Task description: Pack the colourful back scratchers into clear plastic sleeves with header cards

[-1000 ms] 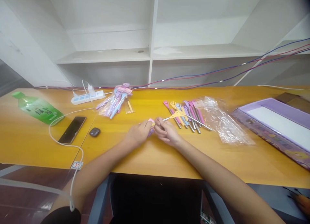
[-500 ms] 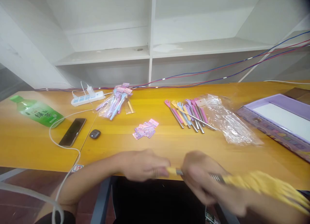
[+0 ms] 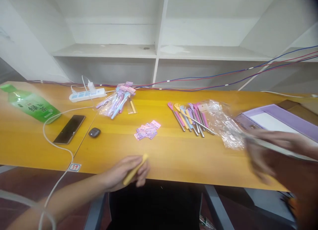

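My left hand (image 3: 131, 173), near the table's front edge, is closed around a short yellow handle (image 3: 135, 170). On the right, my right hand (image 3: 273, 153) is smeared by motion and holds a long, thin metallic rod (image 3: 280, 147) beside the clear plastic bags (image 3: 223, 124). Several loose claw-ended sticks (image 3: 190, 119) with pink, yellow, blue and purple parts lie right of centre. Small pink and purple cards (image 3: 147, 130) are piled at the middle. Behind them to the left, bagged claw-ended sticks (image 3: 118, 100) form a heap.
A green bottle (image 3: 34, 105), a phone (image 3: 70, 129), a dark earbud case (image 3: 94, 132) and a power strip (image 3: 86, 95) are on the left. A white cable (image 3: 58, 148) crosses there. At the right lies an open purple box (image 3: 293, 119). Shelves (image 3: 111, 51) stand behind.
My hands have moved apart; the yellow handle is in my left hand, while my right hand has swung far right with the rod. The camera view has shifted slightly.
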